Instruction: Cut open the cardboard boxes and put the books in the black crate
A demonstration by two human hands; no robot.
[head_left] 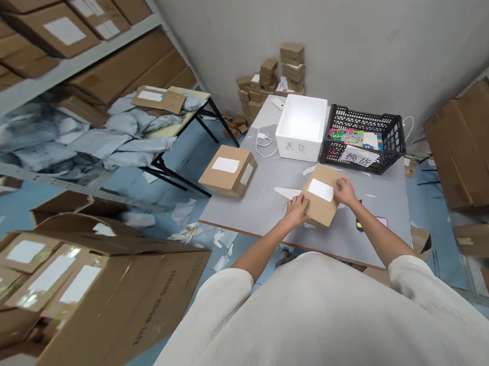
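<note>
A flat cardboard box (pixel 321 211) with a white label (pixel 321 189) on its top lies on the grey table near the front edge. My left hand (pixel 296 210) grips its left side, fingers bent over the edge. At the opposite side, my right hand (pixel 344 191) is closed on the right edge beside the label; its fingertips are partly hidden. Scraps of white paper (pixel 287 192) lie on the table by the box. A second, taped cardboard box (pixel 228 171) with a label sits at the table's left end.
Behind stand a white foam bin (pixel 299 147) and a black crate (pixel 364 162) holding colourful packets. A phone (pixel 381 220) lies by my right forearm. Grey parcels (pixel 102 141) fill a side table at left. A large open carton (pixel 150 304) stands on the floor at lower left.
</note>
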